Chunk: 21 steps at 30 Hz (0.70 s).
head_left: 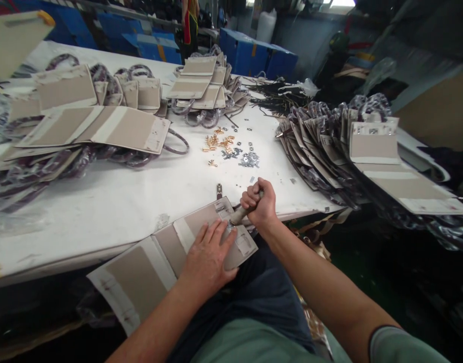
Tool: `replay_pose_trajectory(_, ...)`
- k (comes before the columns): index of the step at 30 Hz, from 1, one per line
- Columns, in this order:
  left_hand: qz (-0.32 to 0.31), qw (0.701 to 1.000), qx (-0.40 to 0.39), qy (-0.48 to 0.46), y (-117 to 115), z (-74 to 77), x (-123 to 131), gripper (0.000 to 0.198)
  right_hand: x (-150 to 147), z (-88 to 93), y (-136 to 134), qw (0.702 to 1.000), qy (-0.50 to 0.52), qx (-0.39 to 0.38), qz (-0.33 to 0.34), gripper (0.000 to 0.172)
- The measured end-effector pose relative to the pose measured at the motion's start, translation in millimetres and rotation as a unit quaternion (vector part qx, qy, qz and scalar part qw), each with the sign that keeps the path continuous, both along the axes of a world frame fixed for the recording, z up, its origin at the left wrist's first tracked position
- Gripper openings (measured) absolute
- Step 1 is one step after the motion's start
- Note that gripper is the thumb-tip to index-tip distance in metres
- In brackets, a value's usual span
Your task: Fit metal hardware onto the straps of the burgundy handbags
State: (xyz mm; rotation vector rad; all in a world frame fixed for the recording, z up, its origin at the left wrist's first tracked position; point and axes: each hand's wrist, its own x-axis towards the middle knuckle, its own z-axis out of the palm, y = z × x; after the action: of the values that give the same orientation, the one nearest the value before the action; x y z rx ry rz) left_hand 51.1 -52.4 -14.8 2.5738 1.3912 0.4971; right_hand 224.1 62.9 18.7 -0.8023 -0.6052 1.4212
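A beige bag panel with white bands lies across my lap and the edge of the white table. My left hand rests flat on the panel with its fingers spread, pressing it down. My right hand is clenched in a fist round a handled tool whose tip meets the panel just beyond my left fingertips. A small metal fitting lies on the table a little past the panel.
Stacks of beige panels with dark handles lie at the left, far centre and right. Small gold clasps and silver fittings are scattered mid-table. Blue crates stand behind, with a person beside them.
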Motion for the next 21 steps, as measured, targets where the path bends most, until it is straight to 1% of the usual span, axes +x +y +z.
replay_pose_trajectory(4, -0.001, 1.0, 0.01, 0.01, -0.9, -0.5, -1.0, 0.085, -15.7, 8.0, -11.8, 0.997, -0.055, 0.059, 0.02, 0.045)
replay_pose_trajectory(7, -0.001, 1.0, 0.011, 0.024, -1.8, -0.4, -0.5, 0.087, -24.0, 9.2, -19.7, 0.988, -0.112, 0.098, 0.037, 0.043)
replay_pose_trajectory(10, 0.0, 1.0, 0.006, 0.024, -2.7, -1.6, -0.1, 0.087, -27.7, 10.5, -28.4, 0.977, -0.17, 0.12, 0.046, 0.043)
replay_pose_trajectory(12, 0.003, 1.0, 0.0, 0.02, -3.1, -2.5, -0.3, 0.088, -29.6, 13.3, -35.3, 0.965, -0.22, 0.132, 0.05, 0.046)
replay_pose_trajectory(16, 0.013, 1.0, -0.016, 0.013, -3.6, -1.6, -0.9, 0.098, -35.6, 22.6, -44.7, 0.922, -0.341, 0.167, 0.078, 0.046)
replay_pose_trajectory(18, 0.015, 1.0, -0.018, 0.012, -4.0, -1.1, -0.7, 0.099, -38.5, 28.3, -43.7, 0.913, -0.36, 0.166, 0.094, 0.044)
replay_pose_trajectory(21, 0.025, 1.0, -0.015, 0.004, -5.3, -3.0, -0.1, 0.092, -41.1, 38.8, -38.5, 0.921, -0.343, 0.141, 0.123, 0.045)
